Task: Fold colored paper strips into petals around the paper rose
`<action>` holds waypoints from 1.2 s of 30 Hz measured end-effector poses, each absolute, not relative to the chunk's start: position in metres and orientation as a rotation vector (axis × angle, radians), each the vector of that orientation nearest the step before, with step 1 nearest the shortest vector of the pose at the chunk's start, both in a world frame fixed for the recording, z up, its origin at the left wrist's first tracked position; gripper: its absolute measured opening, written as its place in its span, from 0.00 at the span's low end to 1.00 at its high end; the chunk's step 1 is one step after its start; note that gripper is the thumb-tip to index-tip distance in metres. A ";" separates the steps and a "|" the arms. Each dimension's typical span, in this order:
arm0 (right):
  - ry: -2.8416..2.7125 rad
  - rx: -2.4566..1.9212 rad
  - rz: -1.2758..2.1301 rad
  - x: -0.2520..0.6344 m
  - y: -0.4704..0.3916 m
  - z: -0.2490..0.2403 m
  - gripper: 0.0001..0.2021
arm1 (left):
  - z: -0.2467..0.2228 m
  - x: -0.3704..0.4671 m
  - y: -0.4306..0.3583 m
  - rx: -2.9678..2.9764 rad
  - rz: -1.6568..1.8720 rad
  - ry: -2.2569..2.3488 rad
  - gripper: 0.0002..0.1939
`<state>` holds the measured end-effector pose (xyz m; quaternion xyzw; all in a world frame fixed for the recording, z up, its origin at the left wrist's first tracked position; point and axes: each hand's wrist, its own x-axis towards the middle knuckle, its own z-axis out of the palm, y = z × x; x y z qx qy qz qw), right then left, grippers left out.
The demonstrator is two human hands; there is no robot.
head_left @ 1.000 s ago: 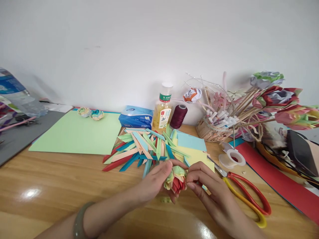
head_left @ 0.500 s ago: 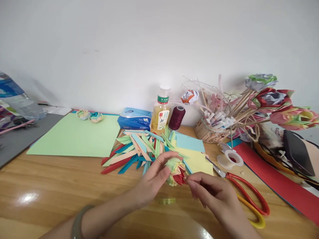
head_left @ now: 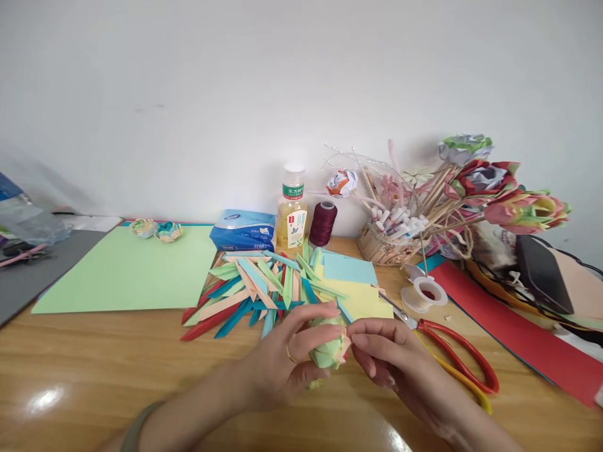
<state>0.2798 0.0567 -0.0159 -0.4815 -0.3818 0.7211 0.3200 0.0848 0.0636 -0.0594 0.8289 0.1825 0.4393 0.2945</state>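
Left fingers [head_left: 308,340] around paper flower [head_left: 327,355]; right fingers [head_left: 384,329] at its edge

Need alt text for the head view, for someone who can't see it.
The left hand holds a green paper flower above a wooden table while the right hand pinches at its edge. Folded paper strips lie heaped behind; scissors lie to the right.

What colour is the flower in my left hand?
The flower shows mostly pale green, head view.

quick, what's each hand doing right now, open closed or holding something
Left hand: closed around the paper flower.
Right hand: closed, apparently pinching the paper flower's edge.
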 end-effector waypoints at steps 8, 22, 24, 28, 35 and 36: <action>-1.168 -1.337 1.848 0.281 0.058 -0.021 0.15 | -0.067 0.085 0.063 2.361 1.183 0.457 0.31; -0.991 -1.178 1.969 0.283 0.058 -0.018 0.10 | -0.063 0.086 0.064 2.321 1.198 0.445 0.28; -0.963 -1.161 1.999 0.284 0.058 -0.019 0.10 | -0.064 0.086 0.064 2.308 1.218 0.425 0.29; -0.961 -1.163 2.036 0.284 0.059 -0.019 0.11 | -0.064 0.087 0.064 2.306 1.248 0.392 0.30; -1.107 -1.255 1.949 0.280 0.058 -0.020 0.12 | -0.063 0.088 0.063 2.361 1.201 0.411 0.30; -1.144 -1.278 1.914 0.280 0.058 -0.020 0.11 | -0.063 0.088 0.063 2.370 1.194 0.412 0.30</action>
